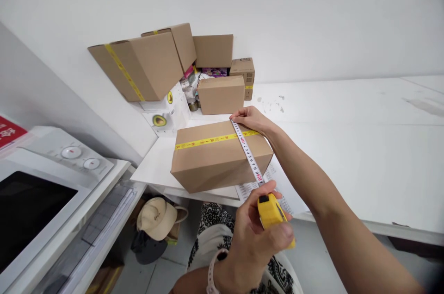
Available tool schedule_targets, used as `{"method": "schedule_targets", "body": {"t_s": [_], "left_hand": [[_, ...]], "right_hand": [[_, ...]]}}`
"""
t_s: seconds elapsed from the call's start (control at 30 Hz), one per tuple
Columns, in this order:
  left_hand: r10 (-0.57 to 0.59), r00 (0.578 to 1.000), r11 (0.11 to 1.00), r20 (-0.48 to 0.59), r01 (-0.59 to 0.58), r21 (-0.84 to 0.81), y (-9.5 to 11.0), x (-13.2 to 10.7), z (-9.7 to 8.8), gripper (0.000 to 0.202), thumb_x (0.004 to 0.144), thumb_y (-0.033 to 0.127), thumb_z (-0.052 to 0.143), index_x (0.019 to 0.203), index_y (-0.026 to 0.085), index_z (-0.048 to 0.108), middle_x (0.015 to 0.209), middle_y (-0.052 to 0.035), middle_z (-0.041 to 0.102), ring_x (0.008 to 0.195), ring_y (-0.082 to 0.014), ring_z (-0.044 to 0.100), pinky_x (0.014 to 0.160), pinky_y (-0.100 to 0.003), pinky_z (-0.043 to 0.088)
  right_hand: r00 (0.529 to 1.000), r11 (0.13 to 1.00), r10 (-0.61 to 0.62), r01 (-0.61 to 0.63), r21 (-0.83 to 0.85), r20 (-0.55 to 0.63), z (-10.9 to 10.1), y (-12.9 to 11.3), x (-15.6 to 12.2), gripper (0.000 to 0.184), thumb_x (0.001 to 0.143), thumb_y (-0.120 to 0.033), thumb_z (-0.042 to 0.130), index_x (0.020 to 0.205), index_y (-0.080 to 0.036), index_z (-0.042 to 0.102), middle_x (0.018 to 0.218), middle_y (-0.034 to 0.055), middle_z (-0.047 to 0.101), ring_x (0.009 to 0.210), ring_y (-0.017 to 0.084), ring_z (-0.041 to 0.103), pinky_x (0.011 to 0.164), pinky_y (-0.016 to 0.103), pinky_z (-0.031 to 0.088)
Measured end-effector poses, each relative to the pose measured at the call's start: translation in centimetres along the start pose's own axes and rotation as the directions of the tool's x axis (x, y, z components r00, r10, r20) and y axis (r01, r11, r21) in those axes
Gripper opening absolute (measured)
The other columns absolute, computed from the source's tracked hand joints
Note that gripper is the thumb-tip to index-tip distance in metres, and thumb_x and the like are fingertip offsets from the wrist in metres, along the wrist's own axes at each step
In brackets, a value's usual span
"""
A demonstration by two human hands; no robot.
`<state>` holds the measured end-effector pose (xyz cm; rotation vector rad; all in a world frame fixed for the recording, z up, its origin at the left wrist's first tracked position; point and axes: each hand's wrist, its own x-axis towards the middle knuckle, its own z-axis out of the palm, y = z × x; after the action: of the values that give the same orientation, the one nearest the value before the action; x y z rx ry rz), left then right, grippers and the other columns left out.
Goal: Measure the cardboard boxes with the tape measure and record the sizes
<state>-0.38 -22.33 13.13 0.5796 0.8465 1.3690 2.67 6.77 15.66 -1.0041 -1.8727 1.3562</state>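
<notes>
A closed cardboard box with a strip of yellow printed tape along its top lies on the white table in front of me. My left hand, with a light watch band on its wrist, is closed around a yellow tape measure in front of the box's near side. The white blade runs out from the case across the box's top, near its right end. At the far top edge, my right hand presses the blade's end with its fingers. Printed sheets lie partly under the box.
Behind stand more cardboard boxes, including a small one and a large tilted one on a white avocado-print carton. A microwave sits left. Caps rest below the table's edge. The white table extends right.
</notes>
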Motion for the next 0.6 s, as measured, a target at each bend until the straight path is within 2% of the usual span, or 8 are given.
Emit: {"method": "schedule_targets", "body": {"t_s": [0.27,0.33,0.4,0.47,0.53,0.6], "left_hand": [[-0.007,1.0,1.0,0.003,0.007,0.012,0.9,0.4,0.2,0.072,0.059,0.044,0.095,0.124,0.021,0.072,0.122,-0.0112,0.063,0.089,-0.0199,0.066,0.069,-0.028,0.058],[-0.024,0.999,0.998,0.044,0.021,0.062,1.6,0.3,-0.1,0.071,0.06,0.043,0.094,0.124,0.021,0.072,0.122,-0.0118,0.063,0.09,-0.0215,0.066,0.068,-0.029,0.057],[-0.055,0.993,0.987,0.104,0.039,0.153,2.3,0.0,-0.8,0.069,0.061,0.04,0.093,0.125,0.023,0.072,0.124,-0.0121,0.063,0.093,-0.0237,0.067,0.069,-0.03,0.057],[-0.095,0.973,0.951,0.211,0.025,0.31,2.9,-0.5,-1.7,0.071,0.06,0.035,0.093,0.128,0.025,0.072,0.126,-0.012,0.063,0.097,-0.0269,0.067,0.075,-0.035,0.058],[-0.127,0.939,0.883,0.32,-0.04,0.468,3.1,-0.9,-2.9,0.077,0.058,0.032,0.095,0.131,0.028,0.072,0.128,-0.012,0.064,0.103,-0.0313,0.066,0.085,-0.042,0.058],[-0.133,0.927,0.828,0.352,-0.092,0.554,2.7,-1.2,-4.3,0.093,0.055,0.03,0.097,0.142,0.031,0.064,0.136,-0.0129,0.061,0.113,-0.0348,0.063,0.096,-0.047,0.055]], "right_hand": [[1.0,0.999,-0.021,0.021,0.027,-0.021,0.3,-0.1,-0.1,0.01,0.079,-0.024,0.075,0.085,-0.016,0.074,0.075,0.0036,0.074,0.067,0.014,0.063,0.062,0.025,0.049],[0.995,0.994,-0.076,0.082,0.078,-0.069,0.0,-0.5,-0.6,0.015,0.08,-0.029,0.075,0.088,-0.017,0.073,0.083,0.0051,0.076,0.073,0.015,0.066,0.07,0.028,0.053],[0.972,0.972,-0.169,0.192,0.132,-0.165,-0.7,-1.3,-1.9,0.022,0.082,-0.036,0.075,0.094,-0.017,0.074,0.093,0.0071,0.078,0.084,0.019,0.07,0.08,0.034,0.056],[0.912,0.932,-0.285,0.336,0.138,-0.295,-2.0,-2.3,-4.4,0.026,0.083,-0.04,0.075,0.1,-0.02,0.074,0.099,0.0078,0.078,0.094,0.022,0.072,0.089,0.041,0.056],[0.813,0.885,-0.375,0.457,0.091,-0.445,-3.4,-3.0,-8.0,0.023,0.082,-0.039,0.078,0.099,-0.023,0.075,0.097,0.0066,0.078,0.097,0.024,0.073,0.093,0.046,0.056],[0.705,0.842,-0.417,0.538,0.05,-0.574,-4.4,-3.0,-12.4,0.01,0.081,-0.033,0.08,0.089,-0.027,0.076,0.085,0.0048,0.077,0.088,0.025,0.074,0.088,0.048,0.057]]}}
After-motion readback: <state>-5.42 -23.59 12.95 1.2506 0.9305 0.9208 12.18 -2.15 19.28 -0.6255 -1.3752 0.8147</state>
